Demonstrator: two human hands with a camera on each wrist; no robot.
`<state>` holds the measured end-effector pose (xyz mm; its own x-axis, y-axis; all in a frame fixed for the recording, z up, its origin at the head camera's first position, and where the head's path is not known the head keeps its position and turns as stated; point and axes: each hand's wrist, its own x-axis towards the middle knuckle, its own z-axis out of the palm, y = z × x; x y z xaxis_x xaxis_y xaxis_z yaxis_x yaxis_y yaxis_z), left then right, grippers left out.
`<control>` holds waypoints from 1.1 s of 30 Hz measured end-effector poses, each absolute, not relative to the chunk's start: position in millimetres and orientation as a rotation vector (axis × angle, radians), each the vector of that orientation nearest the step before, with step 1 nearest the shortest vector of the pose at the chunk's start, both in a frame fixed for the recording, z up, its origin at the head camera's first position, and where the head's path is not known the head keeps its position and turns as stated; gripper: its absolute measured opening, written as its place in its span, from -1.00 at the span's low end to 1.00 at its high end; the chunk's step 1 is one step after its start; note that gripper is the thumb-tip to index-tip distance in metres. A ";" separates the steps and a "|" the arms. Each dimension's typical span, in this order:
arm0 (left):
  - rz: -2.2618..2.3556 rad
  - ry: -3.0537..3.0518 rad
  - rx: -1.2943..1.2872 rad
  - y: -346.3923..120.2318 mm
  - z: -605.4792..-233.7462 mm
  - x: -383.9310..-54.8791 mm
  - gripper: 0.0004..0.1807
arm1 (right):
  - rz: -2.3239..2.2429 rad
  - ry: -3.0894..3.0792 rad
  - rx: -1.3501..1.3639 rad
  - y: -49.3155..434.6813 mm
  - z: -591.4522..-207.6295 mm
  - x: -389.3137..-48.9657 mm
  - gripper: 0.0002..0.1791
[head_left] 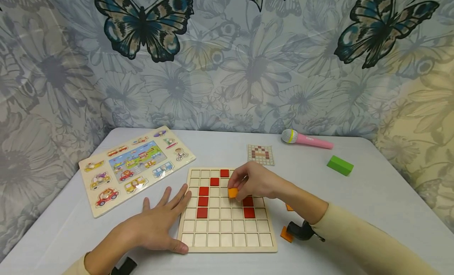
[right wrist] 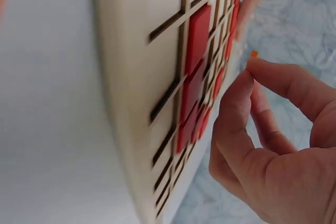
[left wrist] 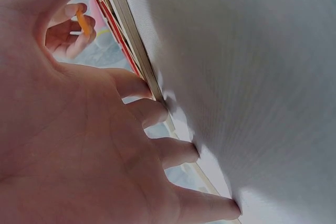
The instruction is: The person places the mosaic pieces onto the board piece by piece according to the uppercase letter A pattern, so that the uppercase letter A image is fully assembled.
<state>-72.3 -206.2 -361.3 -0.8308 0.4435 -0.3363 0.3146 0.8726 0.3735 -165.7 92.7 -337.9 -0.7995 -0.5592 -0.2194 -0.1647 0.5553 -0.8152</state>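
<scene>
My right hand (head_left: 260, 180) pinches an orange square tile (head_left: 232, 193) between thumb and fingertips, over the middle of a wooden grid board (head_left: 227, 249). In the right wrist view only an orange corner of the tile (right wrist: 254, 54) shows past the fingertips. Several red tiles (head_left: 203, 201) sit in the board's cells, on its left, upper and right parts; my right hand hides some cells. Spread with straight fingers, my left hand (head_left: 156, 223) rests at the board's left edge, thumb by the lower left corner. The left wrist view shows its fingertips (left wrist: 231, 209) down at the white tabletop.
A small pattern card (head_left: 260, 155) lies behind the board. A vehicle picture puzzle (head_left: 138, 168) is at the left. Toward the back right are a pink toy microphone (head_left: 306, 140) and a green block (head_left: 340, 165). Orange tiles (head_left: 286, 234) lie right of the board, near my right wrist.
</scene>
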 end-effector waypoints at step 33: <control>0.429 2.624 0.545 -207.0 -360.6 -71.5 0.47 | -0.939 2.475 -0.706 38.2 -349.6 -157.6 -0.72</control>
<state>-71.5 -207.0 -360.6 -0.8331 0.4364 -0.3398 0.3055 0.8753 0.3749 -157.6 38.2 -349.6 -0.7929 -0.5811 -0.1834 -0.3132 0.6468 -0.6954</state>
